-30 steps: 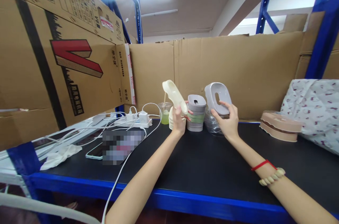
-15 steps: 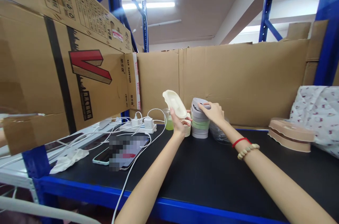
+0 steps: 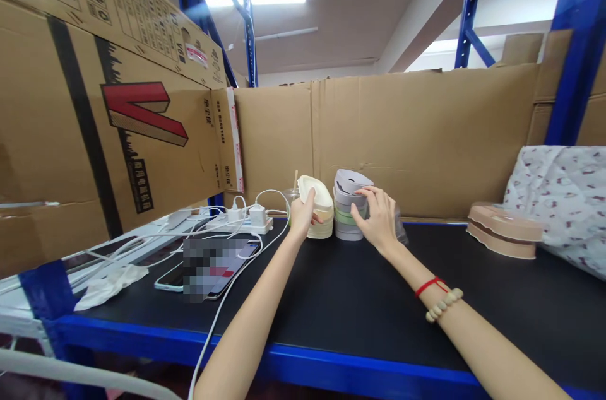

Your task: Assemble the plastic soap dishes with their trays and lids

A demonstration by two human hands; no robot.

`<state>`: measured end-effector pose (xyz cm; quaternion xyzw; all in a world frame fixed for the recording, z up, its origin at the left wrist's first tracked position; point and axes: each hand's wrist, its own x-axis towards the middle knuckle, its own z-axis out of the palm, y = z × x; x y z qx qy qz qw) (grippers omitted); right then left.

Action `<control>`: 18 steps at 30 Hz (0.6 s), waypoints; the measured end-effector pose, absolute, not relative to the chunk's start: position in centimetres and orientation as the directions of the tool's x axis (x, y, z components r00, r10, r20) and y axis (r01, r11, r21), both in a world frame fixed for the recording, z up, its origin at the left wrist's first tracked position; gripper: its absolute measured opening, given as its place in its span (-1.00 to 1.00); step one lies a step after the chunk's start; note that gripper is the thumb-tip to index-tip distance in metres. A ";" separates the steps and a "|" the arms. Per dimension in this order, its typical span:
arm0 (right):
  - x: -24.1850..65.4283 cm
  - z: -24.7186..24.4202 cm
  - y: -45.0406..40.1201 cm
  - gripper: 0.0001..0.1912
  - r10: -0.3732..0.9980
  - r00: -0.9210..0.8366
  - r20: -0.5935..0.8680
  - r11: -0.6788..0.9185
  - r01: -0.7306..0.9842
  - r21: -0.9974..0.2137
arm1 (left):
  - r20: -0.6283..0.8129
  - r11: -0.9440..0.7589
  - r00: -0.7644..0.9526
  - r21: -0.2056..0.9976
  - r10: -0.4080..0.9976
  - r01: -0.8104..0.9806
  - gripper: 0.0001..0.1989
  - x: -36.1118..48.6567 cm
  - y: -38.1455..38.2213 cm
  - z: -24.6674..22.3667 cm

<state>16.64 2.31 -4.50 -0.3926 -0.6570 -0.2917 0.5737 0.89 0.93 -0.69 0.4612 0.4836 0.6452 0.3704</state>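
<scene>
My left hand [image 3: 303, 216] is closed on a cream, oval, shallow plastic piece [image 3: 314, 187], thumb on its upper face. That piece is tilted on top of a stack of similar cream pieces [image 3: 320, 229], whose left side my hand partly covers. Just to the right is a second stack [image 3: 349, 223] of grey and green pieces, topped by a tilted grey piece with an opening [image 3: 353, 180]. My right hand [image 3: 379, 214] is open beside this stack, thumb and fingers apart. Its fingertips are close to the upper grey rims; whether they touch is unclear.
Phones [image 3: 213, 270] and white cables lie left, near a power strip [image 3: 222, 222] with chargers. A tissue [image 3: 111, 286] is at the left edge. Pinkish-beige pieces [image 3: 504, 233] and a patterned cloth [image 3: 558, 198] are right. Cardboard [image 3: 426, 141] walls the back. A clear cup [image 3: 291, 195] stands behind my left hand.
My left hand has lowered the cream piece onto the cream stack. My right hand has loosened from the top grey piece and spread its fingers. The view has shifted slightly.
</scene>
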 end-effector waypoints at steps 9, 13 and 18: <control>17.3 -4.5 2.1 -0.84 0.213 -0.059 0.975 0.542 0.837 -0.068 | 0.250 -0.185 -0.283 0.954 0.926 0.236 -0.69 -0.7 2.9 -2.6; 17.4 -4.6 2.2 -0.84 0.210 -0.049 0.976 0.538 0.840 -0.073 | 0.313 -0.172 -0.327 0.902 0.892 0.395 -0.53 -1.4 3.3 -3.2; 17.4 -4.6 2.1 -0.84 0.240 -0.062 0.969 0.538 0.839 -0.079 | 0.366 -0.083 -0.314 0.755 0.876 0.650 -0.41 -1.6 2.9 -3.2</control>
